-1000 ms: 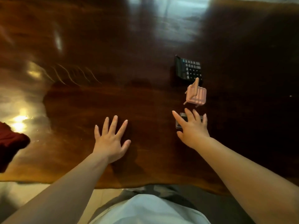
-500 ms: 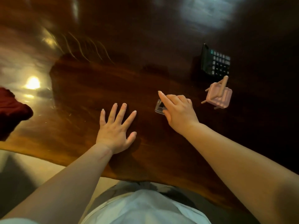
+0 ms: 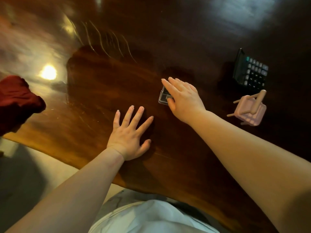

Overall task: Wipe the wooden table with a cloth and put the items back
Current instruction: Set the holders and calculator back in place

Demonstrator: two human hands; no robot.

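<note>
The dark glossy wooden table (image 3: 101,84) fills the view. My right hand (image 3: 183,98) rests on a small clear plastic case (image 3: 163,97) at the table's middle, thumb and fingers around it; most of the case is hidden under the hand. My left hand (image 3: 130,134) lies flat on the wood, fingers spread, holding nothing. A dark red cloth (image 3: 16,101) lies bunched at the table's left edge, far from both hands. To the right stand a black calculator (image 3: 251,73) and, just in front of it, a small pink chair-shaped holder (image 3: 249,110).
The table's near edge (image 3: 50,148) runs diagonally from lower left to lower right, with pale floor (image 3: 30,174) below it. A lamp reflection (image 3: 48,72) glares on the wood at the left. My white shirt (image 3: 148,217) shows at the bottom.
My right hand has carried the clear case leftward, away from the pink holder and calculator, toward the table's middle. My left hand has stayed flat. The view has swung left.
</note>
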